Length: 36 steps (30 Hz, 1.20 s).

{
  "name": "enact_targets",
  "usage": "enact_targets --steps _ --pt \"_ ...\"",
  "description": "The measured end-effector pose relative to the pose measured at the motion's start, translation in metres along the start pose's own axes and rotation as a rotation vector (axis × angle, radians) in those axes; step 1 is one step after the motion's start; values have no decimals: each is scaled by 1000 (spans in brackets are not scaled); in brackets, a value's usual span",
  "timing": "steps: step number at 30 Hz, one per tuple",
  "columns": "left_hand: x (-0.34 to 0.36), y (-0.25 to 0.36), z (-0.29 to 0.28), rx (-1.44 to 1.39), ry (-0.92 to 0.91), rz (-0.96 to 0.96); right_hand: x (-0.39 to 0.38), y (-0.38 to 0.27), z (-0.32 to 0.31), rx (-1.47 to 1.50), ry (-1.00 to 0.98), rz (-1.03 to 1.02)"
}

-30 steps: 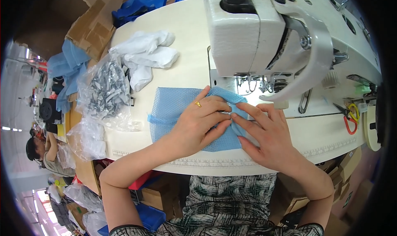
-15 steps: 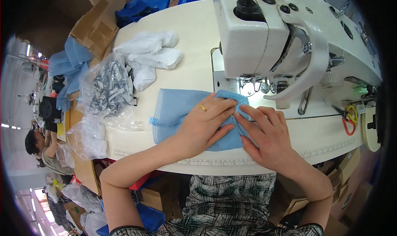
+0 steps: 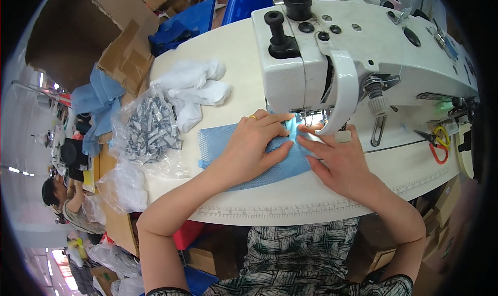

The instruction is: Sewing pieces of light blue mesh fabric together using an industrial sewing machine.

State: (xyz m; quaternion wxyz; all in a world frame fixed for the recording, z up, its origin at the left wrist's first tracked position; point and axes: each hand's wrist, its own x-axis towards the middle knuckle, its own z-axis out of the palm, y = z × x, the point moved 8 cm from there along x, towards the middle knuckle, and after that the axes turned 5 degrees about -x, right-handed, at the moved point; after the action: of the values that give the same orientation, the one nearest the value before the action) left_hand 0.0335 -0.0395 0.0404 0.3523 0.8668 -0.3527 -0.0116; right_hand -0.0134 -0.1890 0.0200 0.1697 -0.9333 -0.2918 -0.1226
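The light-blue mesh fabric piece (image 3: pixel 215 141) lies on the off-white, curved-edge worktable (image 3: pixel 238 49), directly in front of the white industrial sewing machine (image 3: pixel 290 70). Its right end, with a smooth, brighter blue folded strip (image 3: pixel 294 130), sits close to the metal presser foot area (image 3: pixel 310 118); contact with the foot cannot be determined.

The left hand (image 3: pixel 251 148), wearing a gold-coloured ring (image 3: pixel 253 117), rests palm down on the mesh. Its fingers are bent, with a narrow gap between forefinger and thumb at the left side of the strip. The right hand (image 3: pixel 340 161) bears on the right side of the strip, forefinger extended and thumb set slightly apart, near the mesh edge. Whether either hand pinches the material or only presses it cannot be told. The lower end of the white curved guard (image 3: pixel 345 88) overlaps the right hand's fingers in this view.

A printed measuring scale (image 3: pixel 270 211) runs along the front table edge. Scissors with red and yellow handles (image 3: pixel 434 139) lie right of the right hand. A clear plastic bag of small grey-and-white pieces (image 3: pixel 153 127) and a crumpled white cloth bundle (image 3: pixel 199 91) occupy the table's left side.
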Motion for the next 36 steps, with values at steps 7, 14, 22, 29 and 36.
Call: enact_targets --steps 7,14,22,29,36 --pt "12 -19 12 -69 11 -154 2 19 -13 -20 149 13" --pt "20 -24 16 -129 -1 -129 4 17 -14 -16 135 -7" --pt "-3 -3 13 93 63 81 1 17 4 19 10 16" --pt "-10 -10 22 41 32 19 -1 20 17 -10 -210 144" --pt "-10 -2 27 117 67 66 -2 18 17 -9 -214 176"
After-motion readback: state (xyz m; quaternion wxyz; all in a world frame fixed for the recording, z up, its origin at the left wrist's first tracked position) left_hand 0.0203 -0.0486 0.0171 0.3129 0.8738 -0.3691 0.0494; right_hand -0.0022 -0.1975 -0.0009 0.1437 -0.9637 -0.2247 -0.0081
